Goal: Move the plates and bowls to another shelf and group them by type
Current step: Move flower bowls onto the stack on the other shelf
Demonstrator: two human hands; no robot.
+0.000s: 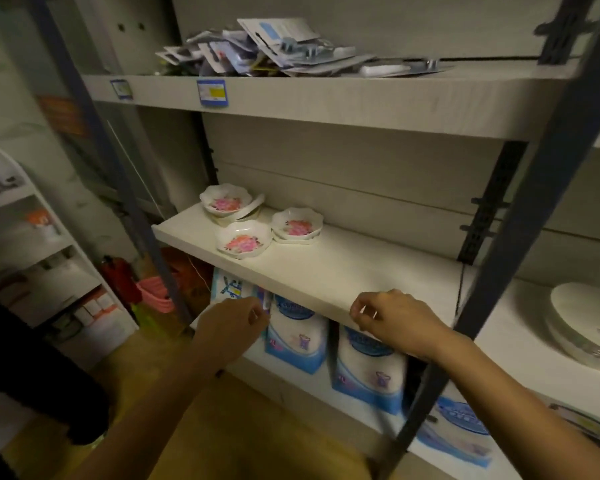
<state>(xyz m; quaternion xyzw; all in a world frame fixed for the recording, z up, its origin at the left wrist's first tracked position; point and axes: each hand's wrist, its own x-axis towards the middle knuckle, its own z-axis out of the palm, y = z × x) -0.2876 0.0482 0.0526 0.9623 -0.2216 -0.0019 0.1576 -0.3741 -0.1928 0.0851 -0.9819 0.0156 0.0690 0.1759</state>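
Note:
Three groups of small white scalloped dishes with pink flower prints stand on the middle shelf (326, 271). A bowl (225, 199) sits tilted on other dishes at the back left. A single dish (244, 239) lies nearest the front edge. Another bowl (297, 223) rests on a flat plate to its right. My left hand (231, 323) hangs below the shelf's front edge, fingers curled, holding nothing. My right hand (392, 315) is at the shelf's front edge, fingers curled, also holding nothing. Both hands are well in front of the dishes.
The top shelf (326, 98) holds a heap of carded packets (278, 50). Blue and white bags (369, 368) stand under the middle shelf. A dark steel upright (520, 237) crosses at the right, with stacked large white plates (586, 323) beyond it. White shelving stands at the left.

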